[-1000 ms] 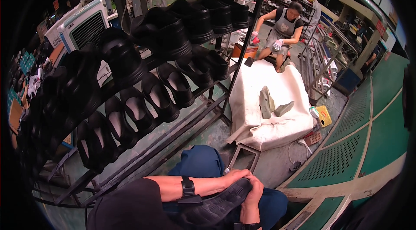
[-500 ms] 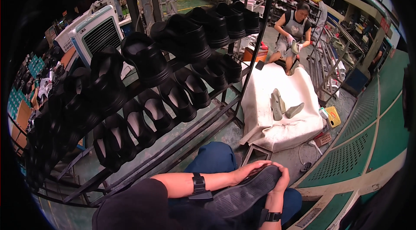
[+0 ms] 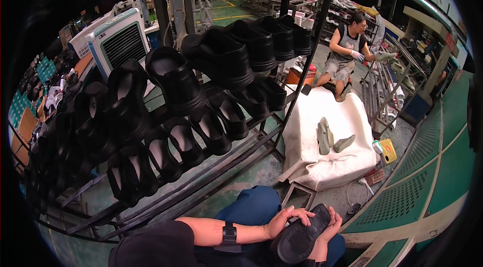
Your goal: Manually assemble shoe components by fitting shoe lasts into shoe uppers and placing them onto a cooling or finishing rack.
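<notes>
Looks like you're at the handling-and-checking step: shoe [image 3: 296, 245] sole-up, near side, over your blue trousers [image 3: 251, 202]. Right hand [image 3: 328, 229] curls round its far end; left hand [image 3: 283, 221] is half open, fingers touching it. Next move probably wants a steady right grip.

Legible text: none. Red sign [image 3: 449, 42]: against beige post [image 3: 440, 68], two o'clock. Red marking [image 3: 387, 151]: on yellow container [image 3: 390, 145], between three and four o'clock.
</notes>
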